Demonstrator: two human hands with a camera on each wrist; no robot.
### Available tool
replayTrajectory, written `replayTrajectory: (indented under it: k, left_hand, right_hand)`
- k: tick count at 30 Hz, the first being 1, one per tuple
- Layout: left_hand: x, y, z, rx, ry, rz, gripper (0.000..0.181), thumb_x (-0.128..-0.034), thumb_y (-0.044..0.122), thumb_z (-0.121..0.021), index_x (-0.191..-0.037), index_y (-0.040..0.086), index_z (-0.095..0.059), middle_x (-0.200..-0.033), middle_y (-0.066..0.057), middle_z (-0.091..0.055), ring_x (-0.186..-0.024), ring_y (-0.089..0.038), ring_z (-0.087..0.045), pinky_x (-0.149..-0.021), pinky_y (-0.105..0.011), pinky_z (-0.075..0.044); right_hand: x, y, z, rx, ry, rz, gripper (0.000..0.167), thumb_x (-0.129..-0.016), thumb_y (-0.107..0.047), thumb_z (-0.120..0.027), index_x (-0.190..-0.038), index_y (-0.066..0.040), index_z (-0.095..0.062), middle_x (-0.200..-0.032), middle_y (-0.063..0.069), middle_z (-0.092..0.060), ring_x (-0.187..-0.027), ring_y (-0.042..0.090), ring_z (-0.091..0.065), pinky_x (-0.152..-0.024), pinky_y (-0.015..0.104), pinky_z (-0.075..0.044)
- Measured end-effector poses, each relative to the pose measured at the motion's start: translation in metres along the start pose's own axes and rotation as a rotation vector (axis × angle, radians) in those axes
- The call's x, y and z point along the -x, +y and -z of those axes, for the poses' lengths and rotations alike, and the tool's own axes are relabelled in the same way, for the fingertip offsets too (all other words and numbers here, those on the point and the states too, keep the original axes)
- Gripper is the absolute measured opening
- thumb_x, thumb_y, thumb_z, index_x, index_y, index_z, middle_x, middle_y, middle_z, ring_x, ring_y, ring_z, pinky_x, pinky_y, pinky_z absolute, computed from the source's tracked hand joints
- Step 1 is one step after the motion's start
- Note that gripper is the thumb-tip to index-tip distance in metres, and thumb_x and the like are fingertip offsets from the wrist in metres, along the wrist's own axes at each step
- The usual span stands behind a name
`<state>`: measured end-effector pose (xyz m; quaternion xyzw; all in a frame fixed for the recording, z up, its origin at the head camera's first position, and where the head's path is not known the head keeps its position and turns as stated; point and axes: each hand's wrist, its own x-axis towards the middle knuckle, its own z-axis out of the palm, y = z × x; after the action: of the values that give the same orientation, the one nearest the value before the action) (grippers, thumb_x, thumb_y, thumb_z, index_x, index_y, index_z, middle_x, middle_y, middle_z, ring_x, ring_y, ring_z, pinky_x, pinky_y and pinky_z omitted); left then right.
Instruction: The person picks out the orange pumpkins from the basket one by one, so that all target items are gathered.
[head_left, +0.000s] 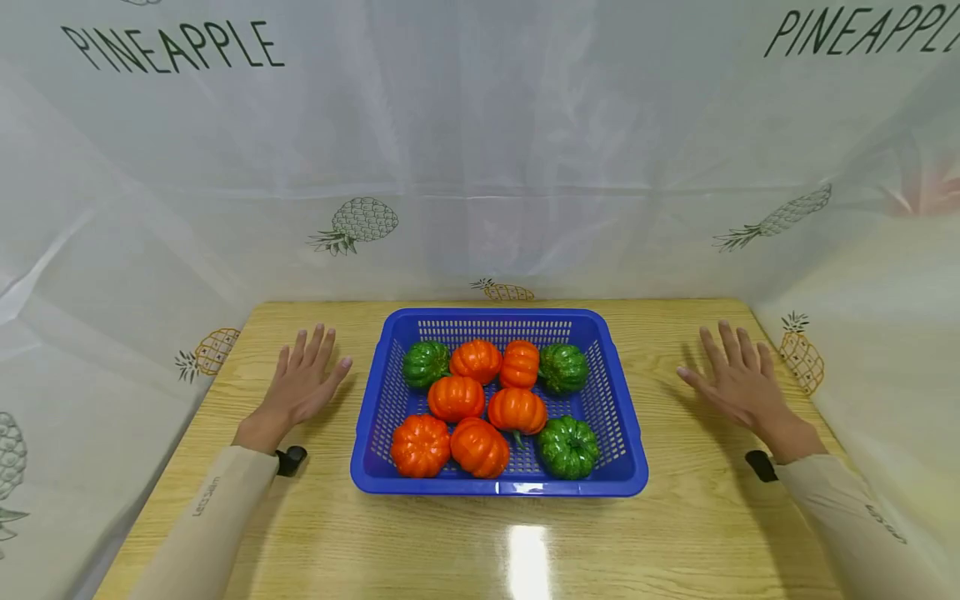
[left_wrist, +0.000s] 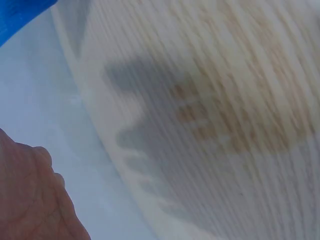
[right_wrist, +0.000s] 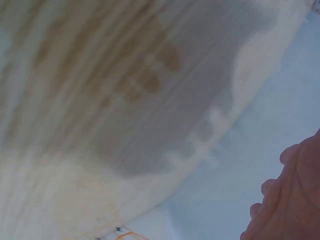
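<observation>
Both hands idle, nothing held. Left hand (head_left: 303,383) and right hand (head_left: 738,383) spread, palms down, fingers apart, one each side of the blue basket (head_left: 420,483), not touching it. Shadows on the tabletop (head_left: 375,550) suggest both are raised over it.

Risks, my judgement: items look round and slick, so a loose pinch could let one slip and roll into its neighbours. Several sit touching; lifting one might shove the next. Basket wall stands up all round, so a low hand or a sleeve (head_left: 217,517) could catch the rim and drag the whole thing. Stems could snag in the slotted basket floor. Wrist views show no items, only a blue edge in the left one, probably basket; contact would be hard to check there.

Looks: six orange-red mini pumpkins (head_left: 456,398), three green ones (head_left: 563,367), all inside the basket, mid-tabletop. Ribbed, squat, glossy with bright highlights, maybe artificial. Greens at both back corners and front right; orange fill the middle and front left. Some lie on their sides; front-left orange and front-right green show their ribs fanning from the centre. Centre-right orange has a green stem pointing frontward.
</observation>
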<state>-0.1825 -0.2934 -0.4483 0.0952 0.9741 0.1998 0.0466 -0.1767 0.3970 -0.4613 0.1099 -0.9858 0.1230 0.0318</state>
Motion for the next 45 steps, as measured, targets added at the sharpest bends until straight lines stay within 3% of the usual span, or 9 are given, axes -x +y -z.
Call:
replayTrajectory:
  k: [11, 24, 29, 34, 38, 45]
  left_hand:
    - [-0.003, 0.019, 0.007, 0.033, 0.000, -0.041, 0.085, -0.1120, 0.061, -0.025, -0.170, 0.003, -0.001, -0.176, -0.022, 0.005, -0.160, -0.048, 0.012, -0.125, -0.065, 0.016]
    - [-0.002, 0.041, 0.017, 0.099, -0.019, -0.071, 0.080, -0.1140, 0.054, -0.024, -0.169, 0.001, 0.000, -0.175, -0.023, 0.005, -0.160, -0.049, 0.010, -0.125, -0.070, 0.007]
    - [0.001, 0.051, 0.022, 0.263, -0.073, -0.094, 0.077, -0.1153, 0.047, -0.029, -0.168, 0.002, 0.004, -0.175, -0.022, 0.008, -0.160, -0.049, 0.010, -0.125, -0.072, 0.003]
    - [0.006, 0.059, 0.026, 0.494, -0.191, -0.072, 0.080, -0.1149, 0.045, -0.037, -0.170, 0.012, 0.011, -0.176, -0.019, 0.012, -0.160, -0.049, 0.010, -0.123, -0.076, -0.002]
    - [0.011, 0.067, 0.030, 0.601, -0.259, -0.031, 0.085, -0.1130, 0.044, -0.047, -0.171, 0.017, 0.009, -0.176, -0.019, 0.006, -0.159, -0.053, -0.001, -0.121, -0.077, -0.014]
    - [0.012, 0.070, 0.029, 0.777, -0.298, -0.022, 0.084, -0.1121, 0.029, -0.055, -0.170, 0.004, 0.000, -0.175, -0.024, -0.010, -0.151, -0.048, -0.037, -0.119, -0.063, -0.038]
  right_hand:
    - [-0.011, -0.038, 0.017, 0.031, 0.047, 0.080, 0.088, -0.109, -0.056, -0.047, -0.171, -0.005, -0.009, -0.174, 0.028, 0.000, -0.159, 0.053, 0.001, -0.125, 0.070, 0.008]
    - [-0.019, -0.100, 0.039, 0.082, 0.082, 0.263, 0.092, -0.105, -0.064, -0.050, -0.171, -0.008, -0.017, -0.176, 0.022, -0.006, -0.162, 0.045, -0.004, -0.129, 0.064, 0.003]
    - [-0.021, -0.124, 0.044, 0.106, 0.083, 0.348, 0.093, -0.104, -0.068, -0.048, -0.171, -0.010, -0.019, -0.176, 0.020, -0.011, -0.162, 0.043, -0.010, -0.130, 0.062, 0.000]
    - [-0.026, -0.147, 0.045, 0.133, 0.076, 0.431, 0.094, -0.103, -0.073, -0.044, -0.169, -0.010, -0.025, -0.175, 0.021, -0.016, -0.160, 0.045, -0.016, -0.130, 0.062, -0.006]
    - [-0.029, -0.164, 0.045, 0.155, 0.049, 0.502, 0.095, -0.102, -0.076, -0.041, -0.169, -0.011, -0.027, -0.174, 0.021, -0.017, -0.159, 0.046, -0.018, -0.130, 0.062, -0.008]
    - [-0.035, -0.190, 0.044, 0.195, -0.034, 0.608, 0.096, -0.100, -0.077, -0.041, -0.168, -0.011, -0.029, -0.175, 0.018, -0.018, -0.160, 0.043, -0.019, -0.128, 0.064, -0.014]
